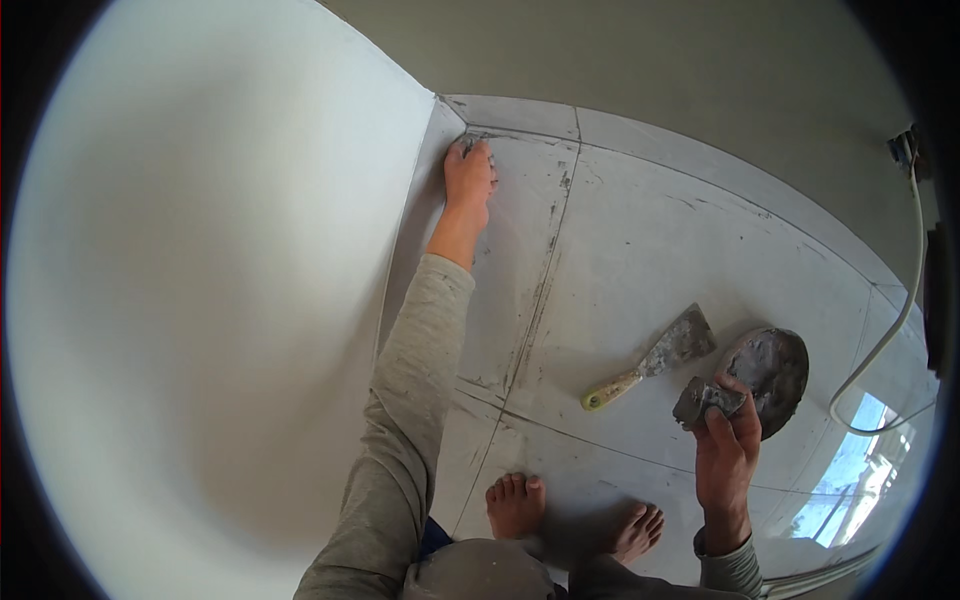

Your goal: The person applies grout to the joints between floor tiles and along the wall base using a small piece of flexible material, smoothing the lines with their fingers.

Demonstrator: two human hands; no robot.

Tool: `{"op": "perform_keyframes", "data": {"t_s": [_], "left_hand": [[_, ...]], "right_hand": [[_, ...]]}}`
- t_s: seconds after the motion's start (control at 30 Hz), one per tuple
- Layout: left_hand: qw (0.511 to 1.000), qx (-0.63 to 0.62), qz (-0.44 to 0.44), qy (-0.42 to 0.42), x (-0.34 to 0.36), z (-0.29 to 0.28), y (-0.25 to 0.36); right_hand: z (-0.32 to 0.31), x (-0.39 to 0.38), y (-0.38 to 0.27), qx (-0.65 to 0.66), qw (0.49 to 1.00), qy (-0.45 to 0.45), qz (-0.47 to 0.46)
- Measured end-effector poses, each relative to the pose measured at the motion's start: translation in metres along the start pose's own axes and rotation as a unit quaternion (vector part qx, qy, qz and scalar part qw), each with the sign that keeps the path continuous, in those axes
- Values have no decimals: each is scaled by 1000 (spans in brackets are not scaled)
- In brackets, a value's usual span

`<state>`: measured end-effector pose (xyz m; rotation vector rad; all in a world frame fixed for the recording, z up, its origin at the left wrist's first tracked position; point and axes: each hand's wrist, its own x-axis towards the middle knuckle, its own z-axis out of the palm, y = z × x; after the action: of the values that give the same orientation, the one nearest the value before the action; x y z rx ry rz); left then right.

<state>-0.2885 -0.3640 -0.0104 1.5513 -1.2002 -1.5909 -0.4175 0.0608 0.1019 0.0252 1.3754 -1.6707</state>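
My left hand (pixel 467 185) reaches into the floor corner at the foot of the white wall (pixel 230 250), fingers bent around something small and dark that I cannot make out. My right hand (pixel 728 450) grips a grout-smeared pad (pixel 705 400) over the near edge of a shallow round bowl (pixel 775 372) of dark grey paste. To the left of the bowl a putty knife (pixel 652 362) lies on the tiles, its blade smeared grey and its handle yellow-green.
Grey smears run along the joints of the tiled floor (pixel 630 260). A tiled skirting (pixel 650 140) edges the grey far wall (pixel 640 50). A pale cable (pixel 900 315) hangs at the right onto the floor. My bare feet (pixel 515 500) stand near the lower edge.
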Motion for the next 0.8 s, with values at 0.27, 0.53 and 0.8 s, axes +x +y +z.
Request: {"op": "perform_keyframes", "data": {"t_s": [0.27, 0.53, 0.8], "left_hand": [[977, -167, -93, -89, -15, 15, 2], [893, -256, -42, -367, -188, 36, -25], [864, 3, 286, -413, -255, 26, -50]], "right_hand": [[1, 2, 5, 5, 1000, -12, -5], [27, 27, 5, 56, 997, -41, 38], [40, 31, -2, 253, 943, -110, 187]]}}
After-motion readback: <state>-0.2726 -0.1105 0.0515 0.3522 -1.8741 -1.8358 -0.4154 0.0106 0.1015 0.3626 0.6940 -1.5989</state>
